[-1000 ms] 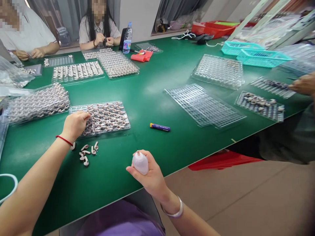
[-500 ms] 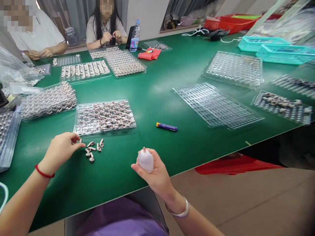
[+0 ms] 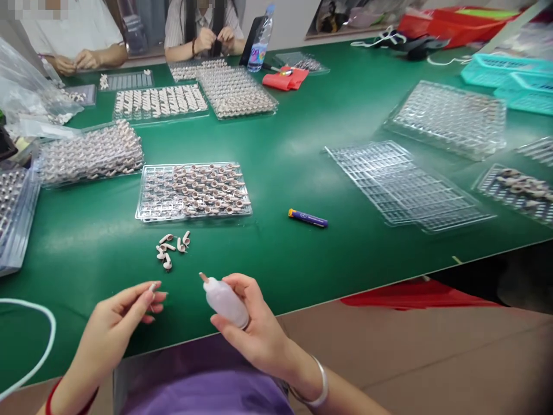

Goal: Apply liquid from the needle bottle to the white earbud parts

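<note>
My right hand [image 3: 254, 331] grips a small white squeeze bottle [image 3: 224, 301], tilted with its brown nozzle pointing left. My left hand [image 3: 114, 331] pinches a tiny pale part [image 3: 152, 286] between thumb and fingertips, a short way left of the nozzle and not touching it. Both hands hover over the near edge of the green table [image 3: 280, 167]. A small loose heap of pale earpiece-like parts [image 3: 170, 249] lies just beyond my hands. Behind it sits a clear tray [image 3: 147, 196] with rows of the same parts.
A blue-and-yellow pen-like stick [image 3: 307, 218] lies to the right. Empty clear grid trays [image 3: 406, 184] sit further right, filled trays [image 3: 90, 155] at the left. Two people work at the far end by a water bottle [image 3: 261, 40]. Teal baskets [image 3: 496, 72] stand far right.
My left hand left the loose heap and came back toward me with a small part pinched. My right hand tilted the bottle's nozzle leftward. The view dipped down toward my lap.
</note>
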Motion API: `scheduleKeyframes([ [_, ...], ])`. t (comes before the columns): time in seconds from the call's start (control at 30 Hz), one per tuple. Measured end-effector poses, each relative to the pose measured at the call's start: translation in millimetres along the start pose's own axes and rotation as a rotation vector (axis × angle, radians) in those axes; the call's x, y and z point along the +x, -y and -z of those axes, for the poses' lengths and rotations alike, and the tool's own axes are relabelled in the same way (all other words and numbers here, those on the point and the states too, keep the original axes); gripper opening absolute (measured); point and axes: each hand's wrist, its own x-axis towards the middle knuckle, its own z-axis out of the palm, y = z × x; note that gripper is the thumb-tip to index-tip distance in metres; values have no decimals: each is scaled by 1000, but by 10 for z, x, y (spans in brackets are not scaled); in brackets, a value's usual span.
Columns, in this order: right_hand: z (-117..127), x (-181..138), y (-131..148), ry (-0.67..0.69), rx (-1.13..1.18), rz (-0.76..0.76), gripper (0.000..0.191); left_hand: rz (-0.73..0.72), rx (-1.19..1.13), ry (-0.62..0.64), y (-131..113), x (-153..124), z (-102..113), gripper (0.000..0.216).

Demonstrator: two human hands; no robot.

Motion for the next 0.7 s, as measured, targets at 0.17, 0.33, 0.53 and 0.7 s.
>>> scheduleKeyframes([
  [0.17,-137,-109,9,36,-155,142,43,137,-243,151,139,-200,-145,45],
  [0.33,-99,-114,12,17,-248,231,41,136,-214,164,157,-196,-126,38],
  [0.53,-40,-132,48,25,-235,240,45,-216,178,-61,186,-230,-187,17],
  [0.7,-13,-116,66,50,-234,269,50,-544,398,-190,278,-231,-259,22],
])
